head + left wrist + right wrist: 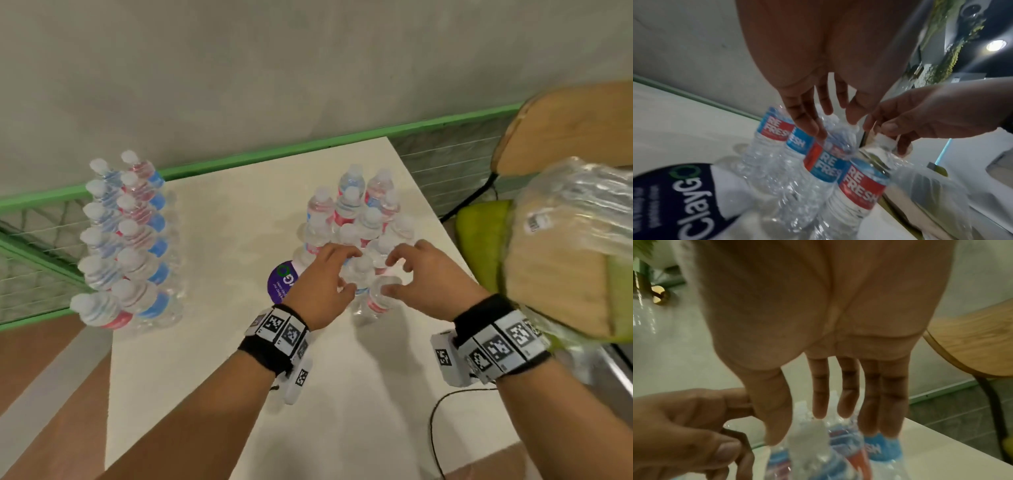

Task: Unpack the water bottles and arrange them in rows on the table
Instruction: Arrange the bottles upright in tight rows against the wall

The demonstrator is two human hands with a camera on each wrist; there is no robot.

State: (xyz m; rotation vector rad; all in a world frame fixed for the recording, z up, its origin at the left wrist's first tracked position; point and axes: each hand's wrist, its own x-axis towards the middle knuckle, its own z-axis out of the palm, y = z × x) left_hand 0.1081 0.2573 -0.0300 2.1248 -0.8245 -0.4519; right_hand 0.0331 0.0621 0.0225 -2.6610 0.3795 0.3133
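Observation:
On the white table (239, 342) several clear water bottles with red and blue labels stand in two neat rows (126, 240) at the left. A looser cluster of bottles (356, 212) stands at the right. Both hands hover over its nearest bottles. My left hand (351, 274) curls fingers and thumb round the top of one bottle (361, 274); in the left wrist view the same hand (832, 120) straddles that bottle's neck. My right hand (394, 275) pinches the white cap of the neighbouring bottle (885, 141), which appears blurred under that hand (803, 426) in the right wrist view.
A round purple sticker (282, 282) lies on the table just left of my left hand. Crumpled plastic wrap with a cardboard tray (565, 246) sits on a green-cushioned wooden chair (565, 130) at the right. A green railing (239, 159) runs behind. A black cable (435, 428) crosses the near edge.

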